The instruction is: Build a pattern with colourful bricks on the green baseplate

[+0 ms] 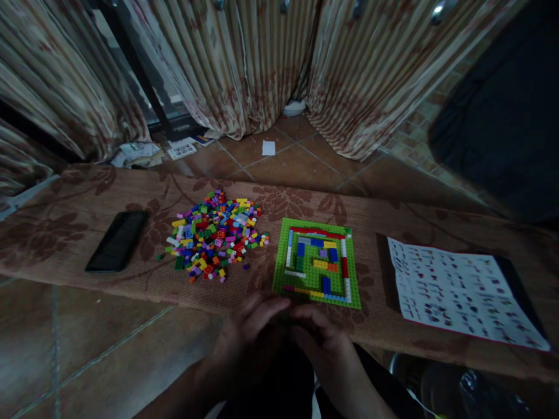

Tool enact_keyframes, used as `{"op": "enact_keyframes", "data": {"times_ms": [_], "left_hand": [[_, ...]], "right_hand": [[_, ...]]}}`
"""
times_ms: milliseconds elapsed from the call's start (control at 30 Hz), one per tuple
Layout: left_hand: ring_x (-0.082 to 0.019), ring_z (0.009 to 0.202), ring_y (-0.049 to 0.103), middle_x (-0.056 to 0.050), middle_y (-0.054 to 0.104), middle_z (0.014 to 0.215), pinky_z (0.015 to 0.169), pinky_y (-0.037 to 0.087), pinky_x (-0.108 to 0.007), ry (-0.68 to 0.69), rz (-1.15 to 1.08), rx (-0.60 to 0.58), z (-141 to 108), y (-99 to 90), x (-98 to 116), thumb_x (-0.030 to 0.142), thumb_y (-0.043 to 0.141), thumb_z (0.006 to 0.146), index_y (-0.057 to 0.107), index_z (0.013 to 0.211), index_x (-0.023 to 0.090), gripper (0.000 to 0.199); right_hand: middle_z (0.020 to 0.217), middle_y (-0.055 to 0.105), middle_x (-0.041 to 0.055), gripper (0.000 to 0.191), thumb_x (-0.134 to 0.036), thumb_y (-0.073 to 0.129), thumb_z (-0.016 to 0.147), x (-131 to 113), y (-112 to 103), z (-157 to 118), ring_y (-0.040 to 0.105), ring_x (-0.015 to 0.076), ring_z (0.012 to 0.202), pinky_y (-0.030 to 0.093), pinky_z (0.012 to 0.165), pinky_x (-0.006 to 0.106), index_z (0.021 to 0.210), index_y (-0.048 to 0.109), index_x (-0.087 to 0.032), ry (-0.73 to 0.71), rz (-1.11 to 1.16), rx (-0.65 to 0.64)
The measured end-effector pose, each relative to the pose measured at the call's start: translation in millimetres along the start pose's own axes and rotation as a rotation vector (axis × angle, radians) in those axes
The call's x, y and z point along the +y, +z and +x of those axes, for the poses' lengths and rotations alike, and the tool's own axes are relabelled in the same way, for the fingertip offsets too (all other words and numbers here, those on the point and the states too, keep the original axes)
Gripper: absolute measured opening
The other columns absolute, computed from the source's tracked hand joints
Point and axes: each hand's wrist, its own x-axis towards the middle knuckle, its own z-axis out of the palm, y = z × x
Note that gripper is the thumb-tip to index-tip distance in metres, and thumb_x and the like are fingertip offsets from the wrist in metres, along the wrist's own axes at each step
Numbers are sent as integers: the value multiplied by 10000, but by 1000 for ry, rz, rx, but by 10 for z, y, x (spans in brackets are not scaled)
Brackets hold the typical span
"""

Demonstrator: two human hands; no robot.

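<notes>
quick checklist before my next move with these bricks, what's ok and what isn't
1. Green baseplate lying flat on the cloth: ok.
2. Loose brick pile apart from the baseplate, on its left: ok.
3. Printed sheet face up, right of the baseplate: ok.
4. Black phone apart from the pile: ok.
5. Brick secure between left hand and right hand: cannot tell; the fingers and shadow hide what is there.

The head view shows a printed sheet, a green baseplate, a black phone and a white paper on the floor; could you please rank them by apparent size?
Largest to smallest:
1. Printed sheet
2. Green baseplate
3. Black phone
4. White paper, on the floor
</notes>
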Motion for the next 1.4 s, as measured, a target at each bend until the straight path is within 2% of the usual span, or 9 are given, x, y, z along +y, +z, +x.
{"op": "enact_keyframes", "data": {"times_ms": [100,200,300,433,600,733,900,1067,1400], "left_hand": [[-134,1046,619,-53,645,1151,890,538,-265,-69,-221,-107,69,164,85,104,446,911,532,1229,246,359],[-147,1019,631,-44,670,1091,882,542,-279,-158,-305,-141,131,166,77,121,492,898,595,1143,249,295],[-158,971,643,-43,682,1034,831,555,-276,-197,-303,-168,150,135,26,135,562,861,632,1077,243,251],[-129,914,653,-21,678,1037,757,551,-232,-253,-179,-75,132,81,-119,83,546,848,608,1120,253,327],[-144,965,637,-13,666,1060,813,542,-267,-274,116,112,154,54,-327,69,540,838,619,1097,254,328],[-180,963,635,-14,678,1012,857,539,-331,-318,261,213,208,159,-360,118,610,814,645,1033,253,260],[-177,960,643,-24,656,1035,851,557,-318,-356,246,240,268,327,-349,138,603,823,615,1069,258,274],[-184,991,633,-39,631,1058,870,558,-327,-345,216,188,271,369,-341,165,625,820,615,1070,264,268],[-183,1140,569,-39,584,1209,977,508,-330,-242,84,-96,266,157,-387,21,608,752,573,1165,250,473]], "right_hand": [[866,649,14,153,-339,550,891,-9,-55,-19,600,151,832,464,742,255,933,623,-211,-34,26,-7],[776,640,-4,138,-342,563,884,7,-90,-15,597,139,742,465,683,245,884,613,-213,-3,34,6],[850,685,11,136,-326,584,865,32,-96,16,638,168,818,495,714,265,946,641,-233,24,-39,23],[929,717,53,272,-397,609,852,107,-137,65,669,203,868,533,723,297,1065,650,-233,34,-50,127],[943,724,90,347,-472,625,839,189,-241,82,679,206,859,558,721,301,1049,668,-200,44,9,241],[917,729,93,355,-488,640,822,192,-242,81,685,211,830,569,701,308,1011,688,-191,28,21,279],[904,732,84,318,-476,607,849,199,-211,102,690,214,843,561,721,314,989,694,-203,-18,-51,289],[908,734,70,272,-441,597,861,228,-222,101,690,206,836,559,680,291,981,698,-219,-41,-113,290],[907,741,55,249,-421,597,861,218,-223,65,693,203,825,557,638,278,979,708,-232,-53,-144,310]]}}
